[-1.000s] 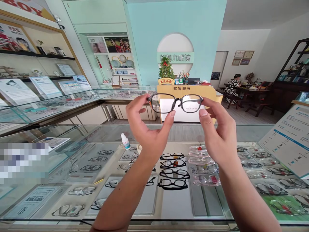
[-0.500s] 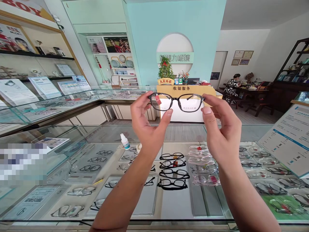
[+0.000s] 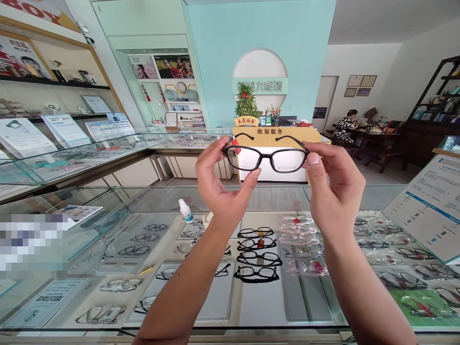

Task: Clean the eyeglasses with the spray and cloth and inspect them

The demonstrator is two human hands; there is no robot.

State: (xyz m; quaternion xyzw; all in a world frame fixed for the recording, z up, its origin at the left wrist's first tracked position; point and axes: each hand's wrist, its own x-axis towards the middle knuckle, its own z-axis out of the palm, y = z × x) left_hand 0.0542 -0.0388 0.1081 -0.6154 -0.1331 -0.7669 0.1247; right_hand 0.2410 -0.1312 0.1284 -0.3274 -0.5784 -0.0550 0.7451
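Plainly, we hold the black-framed glasses (image 3: 266,156) up over the glass counter (image 3: 215,327), our left hand (image 3: 223,189) and right hand (image 3: 333,189) each gripping an end of the frame between thumb and fingers. Under the counter's glass lie a column of black frames (image 3: 259,259) and, to its right, pinkish clear frames (image 3: 297,238), while our forearms block part of the rows and a small white bottle (image 3: 186,211) sits towards its far side. Beyond the counter, the held pair partly hides the cashier desk (image 3: 280,139), and a person (image 3: 344,130) sits farther right.
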